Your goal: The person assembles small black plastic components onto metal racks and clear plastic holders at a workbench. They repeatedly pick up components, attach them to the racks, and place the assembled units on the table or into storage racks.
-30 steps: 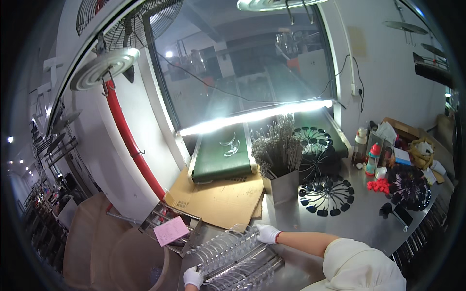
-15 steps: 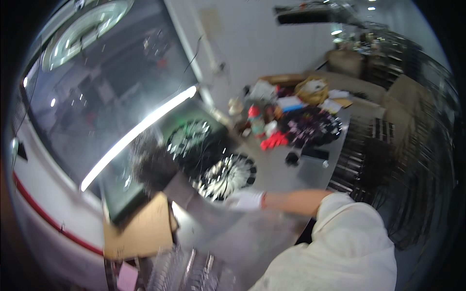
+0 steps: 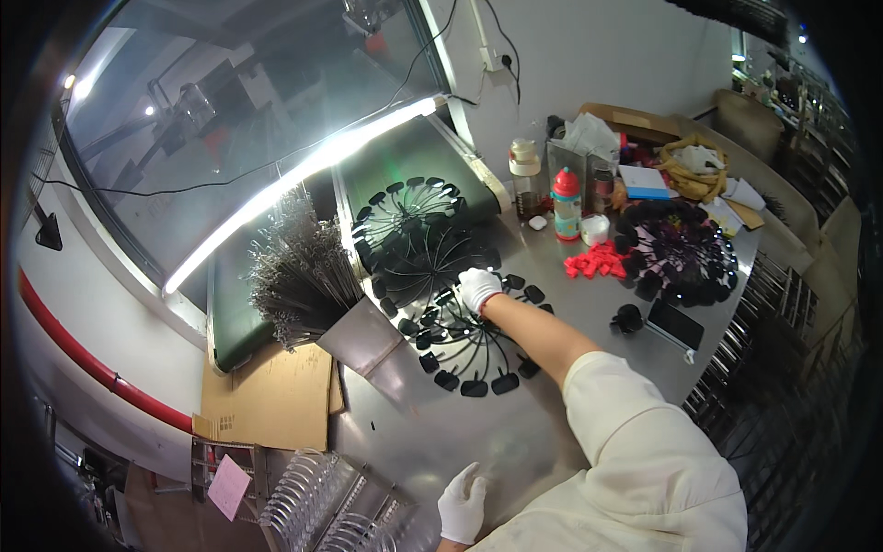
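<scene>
My right hand (image 3: 478, 287), in a white glove, reaches forward and rests on the hub of a black spoked wheel-shaped part (image 3: 464, 336) lying flat on the steel table (image 3: 441, 432); whether the fingers grip it I cannot tell. More black spoked wheels (image 3: 414, 225) are stacked just behind it. My left hand (image 3: 462, 504), also gloved, lies open and flat on the table near the lower edge, beside a wire rack (image 3: 322, 501).
A metal bin holds a bundle of thin metal rods (image 3: 294, 271). Cardboard (image 3: 267, 400) lies at the left. Bottles (image 3: 566, 202), red plastic pieces (image 3: 596, 262), a dark wheel stack (image 3: 681, 248), a phone (image 3: 674, 324) and boxes crowd the right side.
The view has swung from the wire rack toward the right. My right hand left the rack and now rests on the black spoked wheel; my left hand stays low near the rack.
</scene>
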A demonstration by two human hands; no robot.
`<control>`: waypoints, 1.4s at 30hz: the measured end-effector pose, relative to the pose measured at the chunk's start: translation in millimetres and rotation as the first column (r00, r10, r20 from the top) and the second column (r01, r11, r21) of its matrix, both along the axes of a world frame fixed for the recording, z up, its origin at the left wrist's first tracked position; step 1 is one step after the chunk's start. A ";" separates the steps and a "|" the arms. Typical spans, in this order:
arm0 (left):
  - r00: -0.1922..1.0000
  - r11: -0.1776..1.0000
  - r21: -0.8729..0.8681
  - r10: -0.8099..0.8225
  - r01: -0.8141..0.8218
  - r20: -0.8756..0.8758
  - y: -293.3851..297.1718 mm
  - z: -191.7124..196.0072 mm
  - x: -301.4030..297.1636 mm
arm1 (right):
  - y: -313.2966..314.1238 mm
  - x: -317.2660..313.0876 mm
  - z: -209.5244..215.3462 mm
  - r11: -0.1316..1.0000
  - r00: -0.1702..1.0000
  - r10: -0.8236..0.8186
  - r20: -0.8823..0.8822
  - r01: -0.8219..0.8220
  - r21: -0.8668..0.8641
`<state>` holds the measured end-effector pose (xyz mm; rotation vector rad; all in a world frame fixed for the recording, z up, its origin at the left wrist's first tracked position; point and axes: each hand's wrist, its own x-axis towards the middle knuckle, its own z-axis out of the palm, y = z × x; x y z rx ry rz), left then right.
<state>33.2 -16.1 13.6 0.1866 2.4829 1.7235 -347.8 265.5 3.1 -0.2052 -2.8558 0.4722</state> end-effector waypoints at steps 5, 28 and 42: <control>0.990 0.956 -0.286 0.025 -0.065 -0.141 -2.8 -38.6 -7.5 | -13.2 -20.6 -26.3 0.999 0.998 0.045 -0.054 -0.043 0.033; 0.914 0.946 -0.257 0.081 -0.195 -0.397 9.6 -59.7 -11.2 | -30.3 -104.2 36.1 0.980 0.957 -0.166 -0.239 0.134 -0.145; 0.870 0.730 0.618 -0.472 0.293 0.145 114.4 105.0 -39.0 | -24.7 360.7 139.7 0.763 0.914 0.167 -0.370 -0.358 -0.538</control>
